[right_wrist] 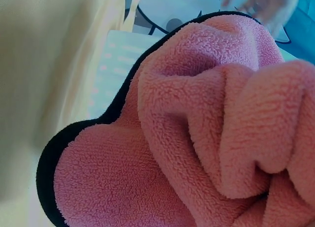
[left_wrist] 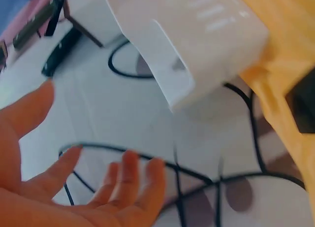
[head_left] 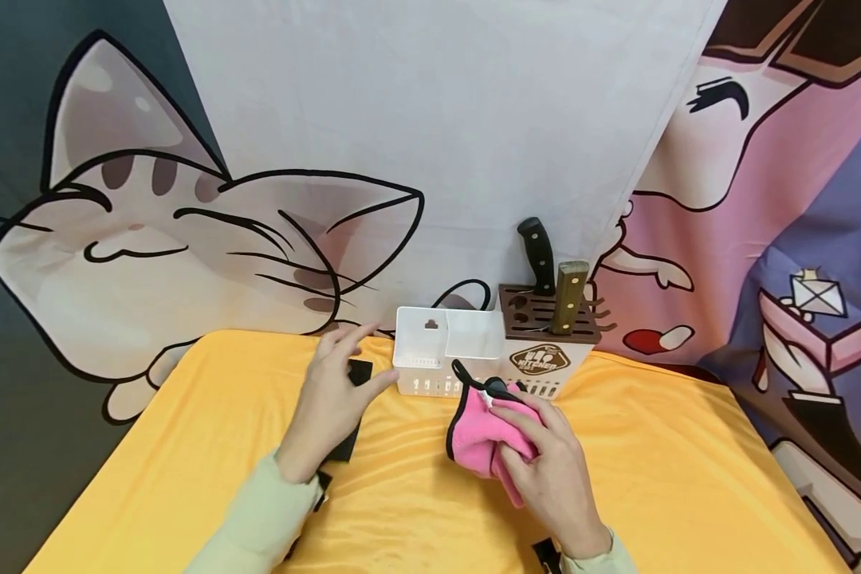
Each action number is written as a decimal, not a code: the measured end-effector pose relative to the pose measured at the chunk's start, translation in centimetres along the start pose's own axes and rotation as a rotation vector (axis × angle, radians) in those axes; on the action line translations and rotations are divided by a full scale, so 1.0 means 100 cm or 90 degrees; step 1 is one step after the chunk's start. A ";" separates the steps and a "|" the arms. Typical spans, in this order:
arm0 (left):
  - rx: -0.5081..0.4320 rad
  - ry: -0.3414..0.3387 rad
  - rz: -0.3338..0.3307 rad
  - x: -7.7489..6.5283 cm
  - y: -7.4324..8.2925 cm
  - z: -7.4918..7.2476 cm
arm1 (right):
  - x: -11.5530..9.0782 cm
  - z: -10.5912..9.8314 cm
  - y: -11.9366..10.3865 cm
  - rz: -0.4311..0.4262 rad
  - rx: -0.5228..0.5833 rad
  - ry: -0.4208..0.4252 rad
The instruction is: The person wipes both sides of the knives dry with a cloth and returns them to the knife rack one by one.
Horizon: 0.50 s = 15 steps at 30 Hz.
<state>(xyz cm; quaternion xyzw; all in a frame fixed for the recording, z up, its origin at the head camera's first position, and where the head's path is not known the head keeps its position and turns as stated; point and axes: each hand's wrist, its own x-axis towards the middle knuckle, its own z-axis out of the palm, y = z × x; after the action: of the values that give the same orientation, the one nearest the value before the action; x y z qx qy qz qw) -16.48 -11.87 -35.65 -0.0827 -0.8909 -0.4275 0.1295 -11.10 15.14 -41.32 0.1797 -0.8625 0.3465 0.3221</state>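
Observation:
In the head view my right hand (head_left: 548, 470) grips a pink towel (head_left: 477, 434) with black edging and a black hanging loop. The towel is bunched, and a rounded dark grey end (head_left: 498, 387) shows at its top among the folds; the rest of that piece is hidden. Thick pink folds (right_wrist: 197, 113) fill the right wrist view. My left hand (head_left: 330, 399) is raised left of a white plastic kitchen holder (head_left: 419, 339), thumb and fingers spread, nothing in them. From the left wrist the holder (left_wrist: 216, 45) appears beyond the fingertips.
The holder's right part has a brown slotted top (head_left: 516, 323). A black-handled knife (head_left: 540, 255) and a wooden-handled knife (head_left: 569, 296) stand in it, with hooks on its right side. A yellow cloth (head_left: 660, 462) covers the table; a printed curtain (head_left: 430, 119) hangs behind.

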 end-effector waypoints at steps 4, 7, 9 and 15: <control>0.065 -0.036 -0.086 -0.021 -0.021 -0.017 | 0.000 0.000 0.000 -0.002 0.003 0.001; 0.108 -0.072 -0.150 -0.036 -0.034 -0.029 | 0.000 0.000 0.001 -0.007 0.007 0.001; 0.132 -0.099 -0.186 -0.045 -0.042 -0.035 | 0.000 0.000 0.001 -0.008 0.007 0.000; 0.186 -0.182 -0.271 -0.061 -0.067 -0.042 | 0.000 -0.001 0.002 0.004 0.009 -0.006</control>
<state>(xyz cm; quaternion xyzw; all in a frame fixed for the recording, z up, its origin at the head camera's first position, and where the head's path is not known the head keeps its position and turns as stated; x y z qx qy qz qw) -11.67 -19.50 -39.93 0.0658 -0.9496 -0.2960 -0.0796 -11.13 15.30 -41.39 0.1806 -0.8621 0.3529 0.3155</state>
